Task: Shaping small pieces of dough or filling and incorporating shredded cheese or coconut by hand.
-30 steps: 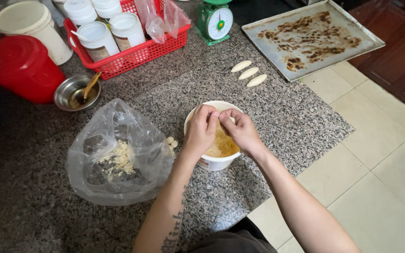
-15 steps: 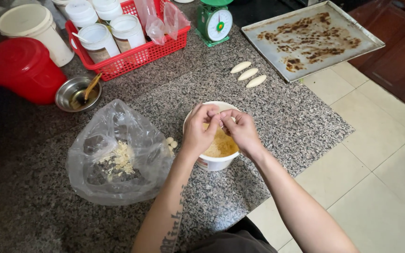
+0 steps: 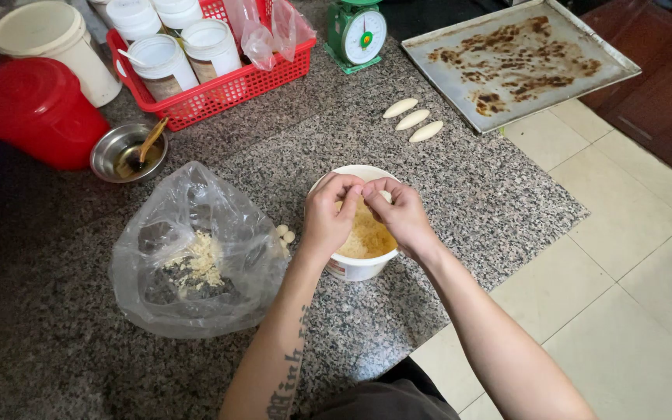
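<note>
My left hand (image 3: 330, 211) and my right hand (image 3: 400, 212) meet over a white bowl (image 3: 355, 267) of yellow crumbly filling (image 3: 367, 237) on the granite slab. Between the fingertips of both hands I pinch a small pale piece of dough (image 3: 385, 196); most of it is hidden by my fingers. Three shaped oval dough pieces (image 3: 413, 119) lie in a row farther back on the slab. Left of the bowl sits a clear plastic bag (image 3: 196, 253) with pale crumbs inside, and two tiny dough balls (image 3: 285, 233) rest beside it.
A stained metal baking tray (image 3: 519, 58) lies at back right, a green kitchen scale (image 3: 359, 33) behind the ovals. A red basket (image 3: 219, 89) of white-lidded jars, a small steel bowl with a spoon (image 3: 127, 150), a red tub (image 3: 33, 109) and a white bucket (image 3: 52, 43) stand at back left. Tiled floor lies right.
Both hands stay over the bowl, fingers working the small dough piece; nothing else has shifted.
</note>
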